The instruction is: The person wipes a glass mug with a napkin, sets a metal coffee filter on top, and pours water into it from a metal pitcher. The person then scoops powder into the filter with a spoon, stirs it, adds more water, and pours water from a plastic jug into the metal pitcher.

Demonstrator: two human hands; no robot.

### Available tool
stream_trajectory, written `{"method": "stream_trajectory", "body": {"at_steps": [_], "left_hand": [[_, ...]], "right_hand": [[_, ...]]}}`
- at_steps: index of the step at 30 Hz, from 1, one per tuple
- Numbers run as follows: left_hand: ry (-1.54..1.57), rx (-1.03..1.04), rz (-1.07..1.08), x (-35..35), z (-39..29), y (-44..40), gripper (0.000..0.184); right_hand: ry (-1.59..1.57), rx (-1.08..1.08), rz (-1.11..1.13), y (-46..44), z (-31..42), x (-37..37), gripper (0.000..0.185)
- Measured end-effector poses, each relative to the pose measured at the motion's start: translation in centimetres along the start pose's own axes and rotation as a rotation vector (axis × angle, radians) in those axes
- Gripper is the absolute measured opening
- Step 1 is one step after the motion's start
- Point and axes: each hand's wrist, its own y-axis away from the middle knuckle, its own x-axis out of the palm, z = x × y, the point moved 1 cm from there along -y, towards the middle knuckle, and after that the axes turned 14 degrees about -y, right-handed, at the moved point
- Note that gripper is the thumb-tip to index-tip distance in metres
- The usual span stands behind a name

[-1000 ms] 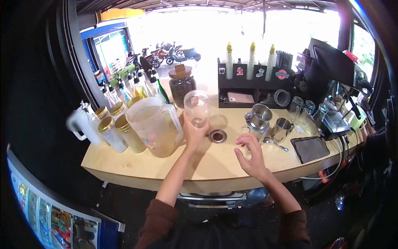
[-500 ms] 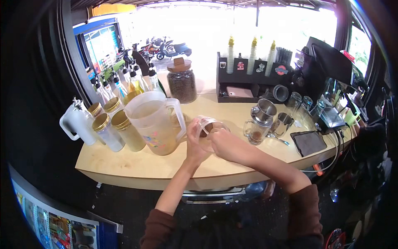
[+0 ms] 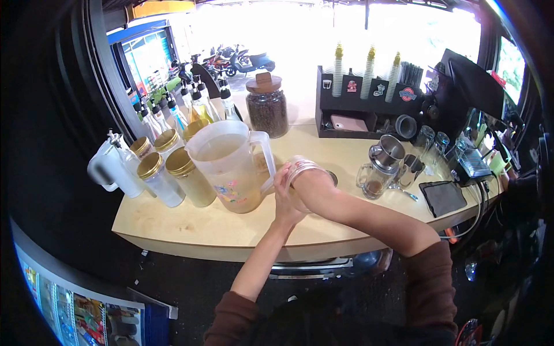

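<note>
My left hand (image 3: 287, 199) is wrapped round a clear plastic cup or container (image 3: 302, 164), tilted with its rim up. My right hand (image 3: 311, 183) reaches down into its mouth; its fingers are hidden inside. Just left of them stands a large frosted pitcher (image 3: 226, 170) with cloudy liquid. Partly behind my right hand, a small round metal piece (image 3: 332, 177) lies on the counter. Further right, a metal drip filter (image 3: 387, 153) sits on a glass mug (image 3: 374, 183) with brown liquid at its bottom.
Gold-lidded jars (image 3: 163, 187) and pump bottles line the left side of the wooden counter (image 3: 173, 228). A coffee bean jar (image 3: 267, 109) stands behind. A black organizer (image 3: 363, 108) holds stacked cups. At right are a metal cup, a spoon and a dark cloth (image 3: 443, 198).
My right hand has moved left from near the mug and into the mouth of the clear container. My left hand has lowered and tilted the container. The view has shifted slightly.
</note>
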Motion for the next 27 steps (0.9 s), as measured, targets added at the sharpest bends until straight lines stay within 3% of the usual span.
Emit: {"method": "stream_trajectory", "body": {"at_steps": [5,11,13,17,20,22,27], "left_hand": [[0.000,-0.024,-0.016,0.2,0.2,0.0,0.110],[0.189,-0.044,-0.026,0.4,0.3,0.0,0.107],[0.139,-0.014,-0.005,0.1,-0.4,-0.4,0.105],[0.195,-0.032,-0.025,0.5,0.1,-0.3,0.108],[0.195,0.016,-0.051,0.6,0.2,-0.2,0.107],[0.099,0.022,-0.048,0.3,0.0,-0.4,0.107],[0.036,0.039,-0.029,0.0,-0.6,-0.5,0.106]], "right_hand": [[-0.119,0.149,0.078,0.5,1.7,-2.3,0.032],[-0.089,0.096,0.109,-0.7,-0.5,0.1,0.035],[-0.003,-0.116,-0.117,-0.7,-2.8,3.1,0.037],[-0.017,-0.010,0.031,-0.2,-1.2,1.0,0.040],[0.014,-0.081,-0.105,1.0,-0.1,-0.3,0.034],[-0.142,0.156,0.082,1.5,3.1,-4.5,0.025],[-0.102,0.040,0.079,2.3,4.2,-6.7,0.017]]}}
